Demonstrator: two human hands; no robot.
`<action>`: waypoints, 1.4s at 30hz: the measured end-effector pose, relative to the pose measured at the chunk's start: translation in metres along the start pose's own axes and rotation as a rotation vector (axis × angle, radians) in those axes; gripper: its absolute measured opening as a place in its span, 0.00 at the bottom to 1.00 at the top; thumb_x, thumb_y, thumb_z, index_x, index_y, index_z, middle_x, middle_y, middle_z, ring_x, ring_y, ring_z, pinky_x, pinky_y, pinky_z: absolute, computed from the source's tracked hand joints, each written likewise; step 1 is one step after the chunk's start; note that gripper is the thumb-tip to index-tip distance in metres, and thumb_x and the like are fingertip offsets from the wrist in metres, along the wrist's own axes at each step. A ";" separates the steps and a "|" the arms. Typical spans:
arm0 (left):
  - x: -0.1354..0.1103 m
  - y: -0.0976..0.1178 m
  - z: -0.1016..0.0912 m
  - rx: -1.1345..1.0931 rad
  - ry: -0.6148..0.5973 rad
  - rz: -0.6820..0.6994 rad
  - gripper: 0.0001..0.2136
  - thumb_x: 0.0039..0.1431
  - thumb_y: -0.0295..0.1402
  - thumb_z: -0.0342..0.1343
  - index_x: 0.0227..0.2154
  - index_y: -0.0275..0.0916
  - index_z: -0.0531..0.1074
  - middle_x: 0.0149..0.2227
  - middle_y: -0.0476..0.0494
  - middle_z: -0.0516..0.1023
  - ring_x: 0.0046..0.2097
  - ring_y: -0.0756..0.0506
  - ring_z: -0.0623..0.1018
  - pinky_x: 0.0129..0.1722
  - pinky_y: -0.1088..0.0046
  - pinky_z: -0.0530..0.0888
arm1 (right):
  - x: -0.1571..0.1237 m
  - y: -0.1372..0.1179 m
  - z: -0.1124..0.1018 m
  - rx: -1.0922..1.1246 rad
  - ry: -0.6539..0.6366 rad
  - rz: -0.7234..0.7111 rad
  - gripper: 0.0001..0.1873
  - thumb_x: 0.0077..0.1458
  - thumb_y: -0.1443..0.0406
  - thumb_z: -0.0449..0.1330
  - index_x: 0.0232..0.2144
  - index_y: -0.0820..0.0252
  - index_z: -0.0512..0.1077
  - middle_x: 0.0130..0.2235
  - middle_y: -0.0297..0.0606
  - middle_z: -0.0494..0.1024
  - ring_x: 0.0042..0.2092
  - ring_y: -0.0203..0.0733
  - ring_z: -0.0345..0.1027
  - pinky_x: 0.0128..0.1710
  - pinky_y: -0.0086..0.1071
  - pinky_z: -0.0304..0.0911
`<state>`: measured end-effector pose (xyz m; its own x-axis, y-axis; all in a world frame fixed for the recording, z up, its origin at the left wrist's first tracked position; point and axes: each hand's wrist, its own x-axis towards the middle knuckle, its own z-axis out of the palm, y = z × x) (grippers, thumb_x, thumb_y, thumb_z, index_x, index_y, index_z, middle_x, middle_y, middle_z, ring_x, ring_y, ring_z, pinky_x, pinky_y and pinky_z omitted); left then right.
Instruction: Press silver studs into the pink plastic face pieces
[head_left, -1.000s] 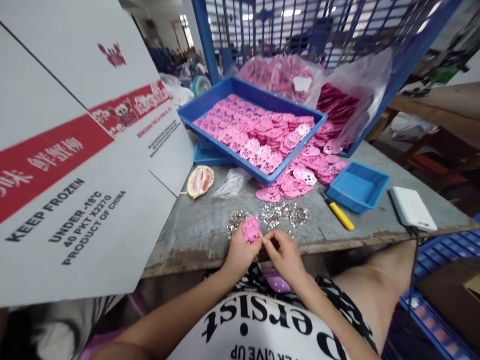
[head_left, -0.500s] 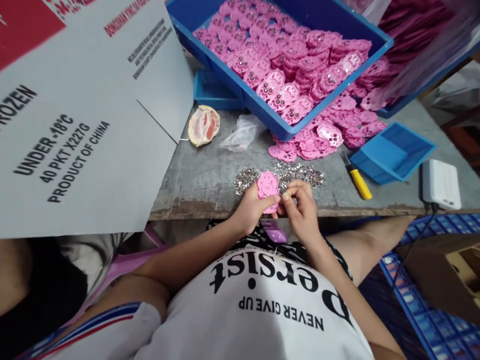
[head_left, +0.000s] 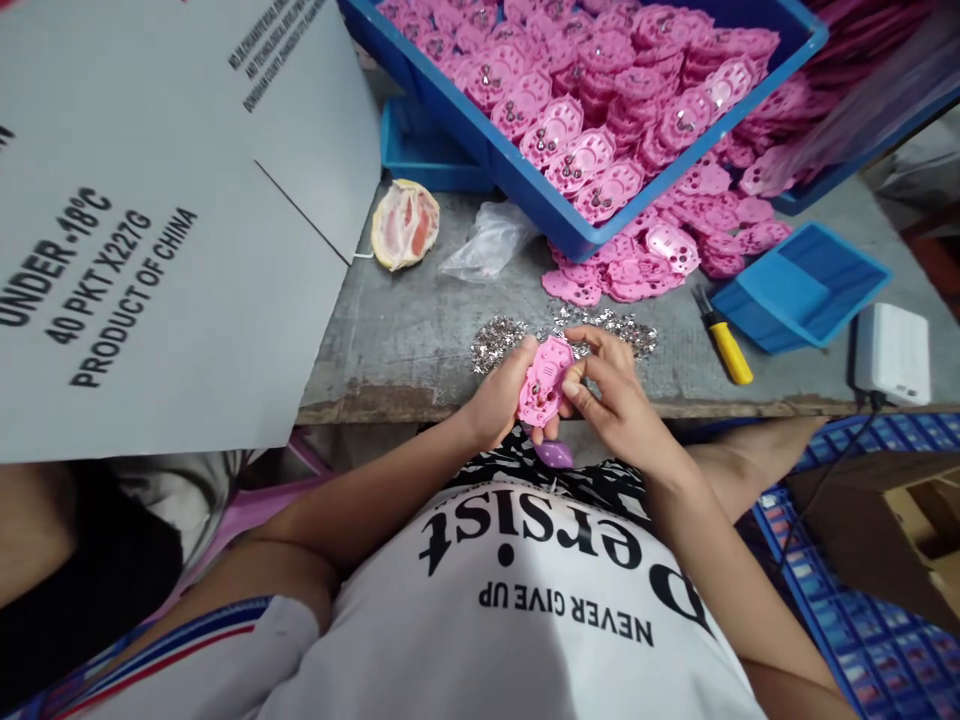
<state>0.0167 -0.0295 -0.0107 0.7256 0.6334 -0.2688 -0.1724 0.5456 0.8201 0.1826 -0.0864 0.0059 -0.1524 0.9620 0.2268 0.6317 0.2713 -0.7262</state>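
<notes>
My left hand [head_left: 501,398] grips a pink moulded plastic piece [head_left: 551,362] by its left side, over the table's front edge. Small holes and raised details cover the face of this piece, and a shiny metal bit sits in its lower half. Thumb and bent fingers of my right hand [head_left: 619,400] close at the piece's right edge; anything tiny between those fingertips is hidden. Just behind my hands lies a spread of small silvery metal parts [head_left: 499,342]. A purple object [head_left: 553,454] shows below the held piece, partly covered.
A large blue bin [head_left: 592,240] holds many similar pink pieces, with more heaped beside it. A yellow-handled screwdriver [head_left: 729,352], small blue tray [head_left: 802,290] and white box-shaped device [head_left: 892,352] stand right. Leftward are a cut fruit [head_left: 405,225], plastic bag [head_left: 491,242] and large carton [head_left: 187,300].
The pink piece has tilted, and my left thumb has shifted up along its side. My right hand has come in against its right edge. The view has shifted slightly.
</notes>
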 end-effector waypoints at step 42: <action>0.006 -0.009 -0.003 0.132 -0.042 -0.003 0.33 0.66 0.60 0.34 0.27 0.36 0.69 0.15 0.46 0.69 0.14 0.49 0.71 0.11 0.77 0.65 | 0.006 0.006 -0.008 -0.064 -0.207 0.007 0.17 0.68 0.58 0.50 0.28 0.57 0.69 0.61 0.48 0.66 0.65 0.57 0.55 0.65 0.57 0.51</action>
<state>0.0205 -0.0294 -0.0207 0.7536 0.6071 -0.2519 -0.0835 0.4686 0.8795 0.1909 -0.0790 0.0081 -0.2968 0.9517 0.0785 0.6791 0.2681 -0.6834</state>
